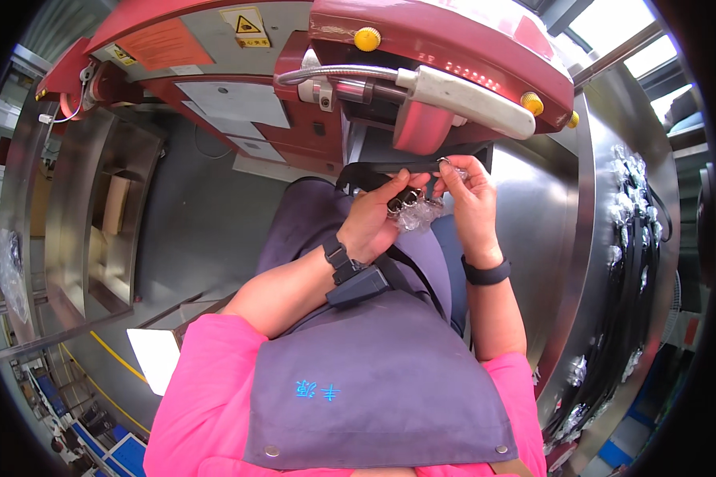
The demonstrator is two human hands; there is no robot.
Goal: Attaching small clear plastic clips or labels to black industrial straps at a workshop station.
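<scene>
Below the machine's wheel, both my hands hold a black strap (378, 169) that looks like a belt. My left hand (371, 221) is closed around it, with the thumb on top. Crumpled clear plastic (416, 216) and shiny metal parts hang by its fingers; the plastic hides the shape of the metal. At the other end of the held stretch, my right hand (473, 200) pinches the strap between thumb and fingers, beside a small metal piece. More clear plastic shows at those fingertips. The strap runs nearly level between the hands.
Just above my hands stands a red machine (445, 36) with a pink-red wheel (422, 127) and a pale guard arm (473, 103). On a metal bench at the right lie several black straps (632, 262) with plastic-wrapped ends. A metal trough (127, 262) stands at left.
</scene>
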